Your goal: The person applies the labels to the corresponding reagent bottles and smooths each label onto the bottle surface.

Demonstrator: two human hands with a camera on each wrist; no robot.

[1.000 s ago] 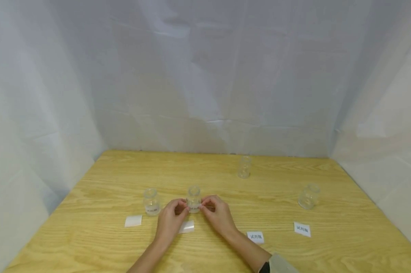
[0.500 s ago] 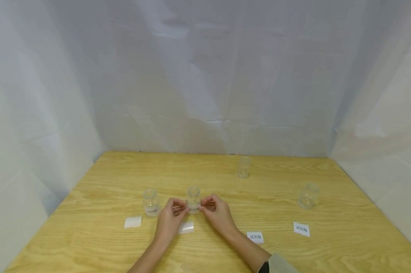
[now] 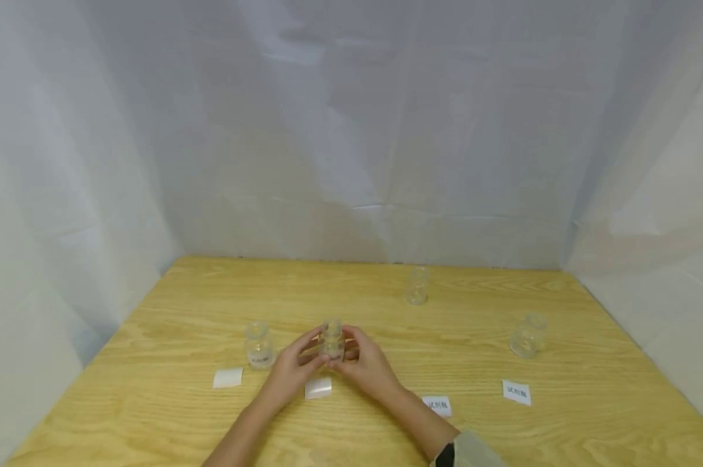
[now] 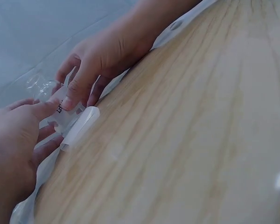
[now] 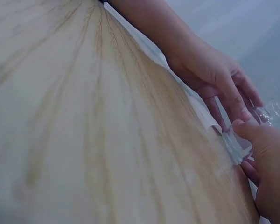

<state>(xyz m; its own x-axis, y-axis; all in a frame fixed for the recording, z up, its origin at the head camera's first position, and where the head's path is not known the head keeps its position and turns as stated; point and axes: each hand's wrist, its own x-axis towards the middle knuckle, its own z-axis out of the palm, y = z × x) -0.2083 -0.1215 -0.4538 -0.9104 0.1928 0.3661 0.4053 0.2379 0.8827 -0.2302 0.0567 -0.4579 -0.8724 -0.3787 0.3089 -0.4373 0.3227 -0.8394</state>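
Observation:
A small clear glass bottle (image 3: pixel 331 338) stands between my two hands in the head view. My left hand (image 3: pixel 292 371) holds its left side and my right hand (image 3: pixel 368 368) its right side. Both thumbs press on the bottle's lower front, with fingers curled round behind. Under the thumbs is a white label (image 4: pixel 60 103) with dark characters, partly covered, in the left wrist view. Just in front of the bottle lies a shiny pale slip (image 3: pixel 318 388), curled in the left wrist view. To the left stands another glass bottle (image 3: pixel 260 347) bearing a printed label.
Another pale slip (image 3: pixel 228 377) lies at the left of the wooden table (image 3: pixel 170 415). Two printed labels, one by my right forearm (image 3: pixel 437 406) and one further right (image 3: pixel 516 392), lie flat. Glass bottles stand at the back (image 3: pixel 417 287) and right (image 3: pixel 528 336). White sheeting (image 3: pixel 363 130) surrounds the table.
My fingertips were at the label's two ends beside the bottle. Now both hands have closed in round the glass bottle, with the thumbs brought together on its front.

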